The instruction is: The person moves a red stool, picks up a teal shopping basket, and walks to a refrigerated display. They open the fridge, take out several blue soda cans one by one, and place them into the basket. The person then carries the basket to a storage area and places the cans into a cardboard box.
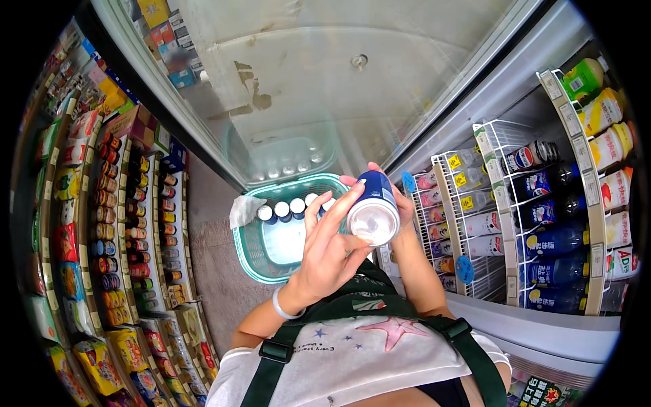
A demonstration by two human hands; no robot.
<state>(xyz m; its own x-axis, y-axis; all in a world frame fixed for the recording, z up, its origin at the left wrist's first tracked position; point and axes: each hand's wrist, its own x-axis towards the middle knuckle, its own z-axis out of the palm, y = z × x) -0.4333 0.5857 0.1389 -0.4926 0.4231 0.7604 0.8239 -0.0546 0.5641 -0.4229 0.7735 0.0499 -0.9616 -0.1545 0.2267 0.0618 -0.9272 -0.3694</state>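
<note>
My right hand (403, 206) is wrapped around the far and right side of a blue and silver drink can (375, 213). The can is tilted, with its silver, recessed end towards me. From the left, my left hand (328, 249) touches the same can with fingertips on its side and the thumb at its rim; a pale band circles that wrist. Below the hands stands a turquoise plastic basket (249, 262). Several upright cans (282, 209) line its far side, some partly hidden by my left fingers. Crumpled clear plastic (247, 211) hangs over the basket's left rim.
An open glass cooler door (315, 91) stands beyond the basket. On the right, wire cooler shelves (488, 168) hold bottled drinks, including dark Pepsi bottles (541, 211). Store shelves (127, 224) with jars and packets run along the left. Grey floor (216, 254) shows between shelves and basket.
</note>
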